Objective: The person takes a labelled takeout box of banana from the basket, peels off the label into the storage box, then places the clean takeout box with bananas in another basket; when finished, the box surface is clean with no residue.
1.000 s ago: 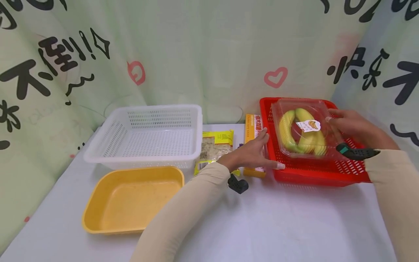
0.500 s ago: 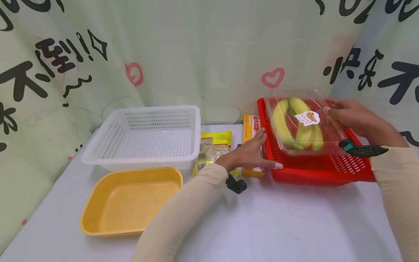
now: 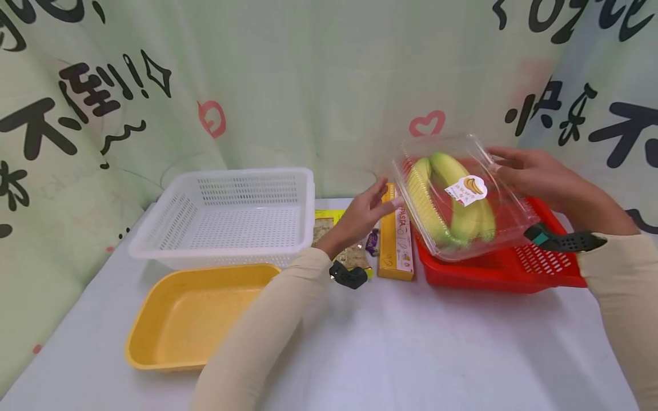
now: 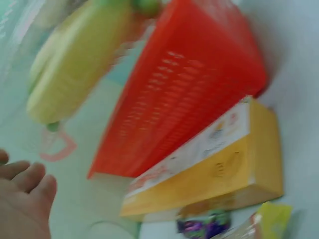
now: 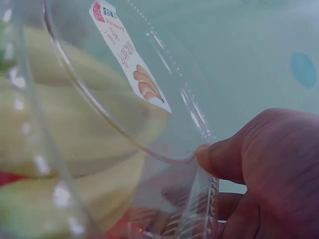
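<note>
Clear banana box (image 3: 452,220) hides much of red basket (image 3: 478,278); box cropped in right wrist view. Left hand (image 3: 358,218) blocks part of yellow packet (image 3: 354,258), left sleeve (image 3: 262,331) a corner of yellow tray (image 3: 190,317). Left wrist view blurred; purple wrapper (image 3: 372,242) print illegible.

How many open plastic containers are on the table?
3: white basket at back left; yellow tub in front of it; red basket on the right, partly hidden behind the banana box.
</note>
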Demonstrator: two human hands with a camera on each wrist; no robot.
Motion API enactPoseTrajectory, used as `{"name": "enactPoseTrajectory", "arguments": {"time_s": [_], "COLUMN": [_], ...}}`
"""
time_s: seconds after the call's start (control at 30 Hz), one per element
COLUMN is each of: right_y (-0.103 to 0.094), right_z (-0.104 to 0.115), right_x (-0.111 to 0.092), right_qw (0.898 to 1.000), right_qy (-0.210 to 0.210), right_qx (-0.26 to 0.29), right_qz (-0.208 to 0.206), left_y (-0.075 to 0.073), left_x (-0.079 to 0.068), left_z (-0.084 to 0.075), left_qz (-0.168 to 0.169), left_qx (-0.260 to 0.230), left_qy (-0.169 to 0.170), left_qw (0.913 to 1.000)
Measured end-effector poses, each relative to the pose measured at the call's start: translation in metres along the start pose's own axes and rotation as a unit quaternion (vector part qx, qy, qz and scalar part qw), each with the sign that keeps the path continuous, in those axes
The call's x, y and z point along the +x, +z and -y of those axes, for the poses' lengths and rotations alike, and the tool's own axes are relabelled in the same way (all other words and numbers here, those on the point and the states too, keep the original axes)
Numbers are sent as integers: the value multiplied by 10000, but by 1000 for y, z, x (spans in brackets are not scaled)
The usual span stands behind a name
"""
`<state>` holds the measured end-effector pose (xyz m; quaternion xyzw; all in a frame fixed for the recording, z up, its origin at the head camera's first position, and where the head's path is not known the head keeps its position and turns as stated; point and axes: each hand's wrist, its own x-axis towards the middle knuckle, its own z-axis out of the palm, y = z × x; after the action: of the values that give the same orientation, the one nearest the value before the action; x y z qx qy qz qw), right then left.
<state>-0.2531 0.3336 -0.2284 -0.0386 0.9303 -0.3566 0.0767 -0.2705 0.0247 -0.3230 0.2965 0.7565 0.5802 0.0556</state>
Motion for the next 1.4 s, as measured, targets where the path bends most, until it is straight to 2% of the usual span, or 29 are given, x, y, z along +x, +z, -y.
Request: {"name": "enactPoseTrajectory", "arguments": {"time_s": [0.07, 0.2, 0.33, 0.53, 0.67, 0.8, 0.93, 1.2, 1.4], "right_y": [4, 13, 21, 34, 44, 50, 56, 76, 89], "right_z": [7, 20, 33, 53, 63, 70, 75, 84, 91], "right_x": [-2, -6, -12, -14, -18, -20, -24, -39, -43], "right_qw": [9999, 9995, 9981, 9936, 9904, 9878, 9845, 9754, 9624], "right_qy": [-106, -313, -599, -1065, -1300, -1458, -1628, -1989, -2471], "right_qx": [-27, -40, -37, 53, 154, 258, 412, 675, 713], "right_qz": [10, 41, 132, 364, 450, 474, 512, 662, 874], "left_y": [-10, -29, -49, -70, -75, -79, -82, -86, -88], "left_x": [-1, -2, -6, -15, -21, -30, -40, -69, -94], "left_z": [-4, -14, -23, -37, -46, -52, -55, -61, -59], "left_qz": [-330, -785, -792, -527, -400, -334, -304, -508, -677], "left_qx": [-204, -53, 127, 452, 717, 659, 657, 507, 545], "left_qy": [128, 346, 590, 776, 908, 989, 877, 516, 418], "left_qw": [9992, 9963, 9950, 9946, 9925, 9923, 9935, 9961, 9953]}}
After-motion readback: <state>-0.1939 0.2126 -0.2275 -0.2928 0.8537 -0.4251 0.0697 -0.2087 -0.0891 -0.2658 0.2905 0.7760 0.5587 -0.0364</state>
